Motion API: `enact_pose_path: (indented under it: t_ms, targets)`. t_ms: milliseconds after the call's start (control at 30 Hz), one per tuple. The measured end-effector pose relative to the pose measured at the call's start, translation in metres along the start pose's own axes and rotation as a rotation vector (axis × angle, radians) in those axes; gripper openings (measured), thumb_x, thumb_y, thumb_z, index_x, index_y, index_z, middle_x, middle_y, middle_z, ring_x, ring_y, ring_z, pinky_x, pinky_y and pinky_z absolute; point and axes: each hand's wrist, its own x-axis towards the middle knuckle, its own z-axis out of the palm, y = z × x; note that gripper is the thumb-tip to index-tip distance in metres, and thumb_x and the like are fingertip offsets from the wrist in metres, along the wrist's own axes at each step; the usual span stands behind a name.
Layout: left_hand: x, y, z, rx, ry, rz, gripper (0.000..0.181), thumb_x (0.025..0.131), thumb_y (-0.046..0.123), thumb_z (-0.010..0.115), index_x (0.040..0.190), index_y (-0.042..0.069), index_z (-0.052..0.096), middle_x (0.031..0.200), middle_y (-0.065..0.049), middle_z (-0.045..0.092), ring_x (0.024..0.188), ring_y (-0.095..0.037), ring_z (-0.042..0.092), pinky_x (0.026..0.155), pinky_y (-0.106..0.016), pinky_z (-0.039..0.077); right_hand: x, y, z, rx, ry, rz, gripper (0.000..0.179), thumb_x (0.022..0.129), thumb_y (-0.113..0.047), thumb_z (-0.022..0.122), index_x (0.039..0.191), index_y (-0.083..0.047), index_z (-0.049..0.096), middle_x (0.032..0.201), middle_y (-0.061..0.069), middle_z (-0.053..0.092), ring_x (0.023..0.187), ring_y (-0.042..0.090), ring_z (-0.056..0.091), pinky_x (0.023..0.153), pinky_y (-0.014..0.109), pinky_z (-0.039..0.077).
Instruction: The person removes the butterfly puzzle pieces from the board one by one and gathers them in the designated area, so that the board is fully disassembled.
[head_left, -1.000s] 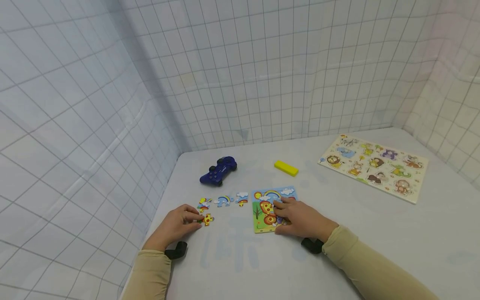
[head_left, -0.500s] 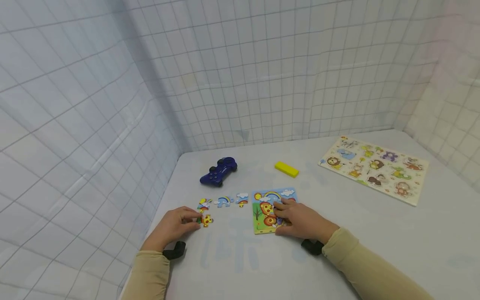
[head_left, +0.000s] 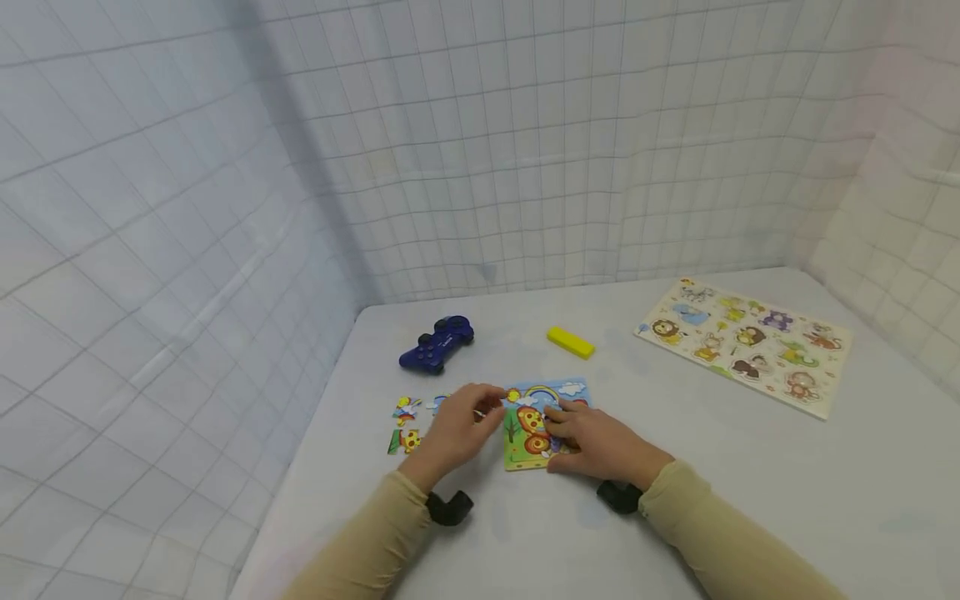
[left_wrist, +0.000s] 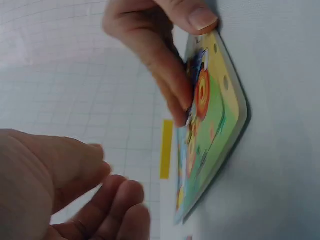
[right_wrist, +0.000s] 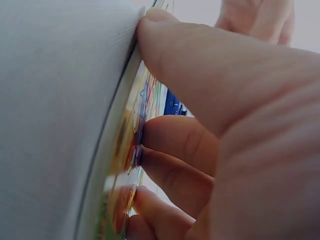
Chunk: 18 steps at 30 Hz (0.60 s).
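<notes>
The jigsaw board (head_left: 525, 457), printed with a sun, rainbow and animals, lies flat on the table. My right hand (head_left: 600, 442) holds it at the right: fingertips press its picture, and the thumb lies at its near edge in the right wrist view. My left hand (head_left: 461, 429) hovers by the board's left edge, fingers loosely bent and holding nothing in the left wrist view. Left of it lie a yellow spotted puzzle piece (head_left: 409, 440) and a rainbow-striped piece (head_left: 406, 408). A blue rainbow piece (head_left: 437, 404) is partly covered by the left hand.
A dark blue game controller (head_left: 438, 344) lies behind the loose pieces. A yellow block (head_left: 571, 342) sits behind the board. At the back right lies a large animal puzzle board (head_left: 746, 346). Gridded white cloth walls (head_left: 487, 150) stand at the back and sides.
My left hand has left the yellow spotted piece and moved right to the board's left edge; that piece stays on the table. The right hand keeps its place on the board.
</notes>
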Motion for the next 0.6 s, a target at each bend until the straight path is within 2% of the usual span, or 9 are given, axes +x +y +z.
enact_pose_path:
  t_ms: [100,200,300,400,600]
  targets:
    - [0.020,0.006,0.031,0.056,-0.147,-0.026,0.026,0.103,0.017,0.062,0.127,0.008,0.068,0.110,-0.004,0.064,0.099,-0.015,0.062,0.085,-0.029,0.053,-0.005,0.003,0.002,0.011,0.021,0.003,0.067,0.091,-0.049,0.075,0.142,-0.008,0.062,0.156,0.011,0.050,0.147,0.042,0.040,0.113,0.057,0.040]
    - [0.030,0.005,0.050,0.120,-0.193,-0.040,0.023,0.101,0.016,0.065,0.122,0.009,0.070,0.106,-0.005,0.059,0.094,-0.014,0.058,0.082,-0.029,0.050,-0.007,0.004,0.003,0.003,0.029,-0.013,0.066,0.091,-0.049,0.075,0.141,-0.008,0.062,0.155,0.011,0.050,0.147,0.042,0.041,0.112,0.058,0.040]
    - [0.031,0.004,0.057,0.133,-0.163,-0.079,0.019,0.099,0.015,0.068,0.117,0.010,0.072,0.104,-0.003,0.056,0.090,-0.012,0.055,0.079,-0.028,0.049,-0.006,0.004,0.003,-0.013,0.047,-0.041,0.065,0.092,-0.050,0.074,0.140,-0.007,0.063,0.154,0.013,0.052,0.145,0.044,0.043,0.111,0.060,0.041]
    - [0.030,0.004,0.058,0.105,-0.120,-0.085,0.016,0.099,0.016,0.069,0.114,0.010,0.073,0.105,-0.004,0.057,0.091,-0.013,0.057,0.079,-0.027,0.049,-0.005,0.003,0.002,-0.023,0.070,-0.053,0.064,0.091,-0.049,0.075,0.139,-0.007,0.065,0.152,0.014,0.054,0.143,0.044,0.045,0.111,0.060,0.041]
    - [0.028,0.003,0.055,0.063,-0.039,-0.103,0.010,0.097,0.018,0.073,0.104,0.012,0.076,0.102,-0.002,0.059,0.090,-0.012,0.060,0.080,-0.027,0.050,-0.003,0.003,-0.002,0.032,0.114,0.031,0.072,0.090,-0.050,0.077,0.146,-0.009,0.058,0.157,0.019,0.047,0.141,0.041,0.047,0.111,0.057,0.042]
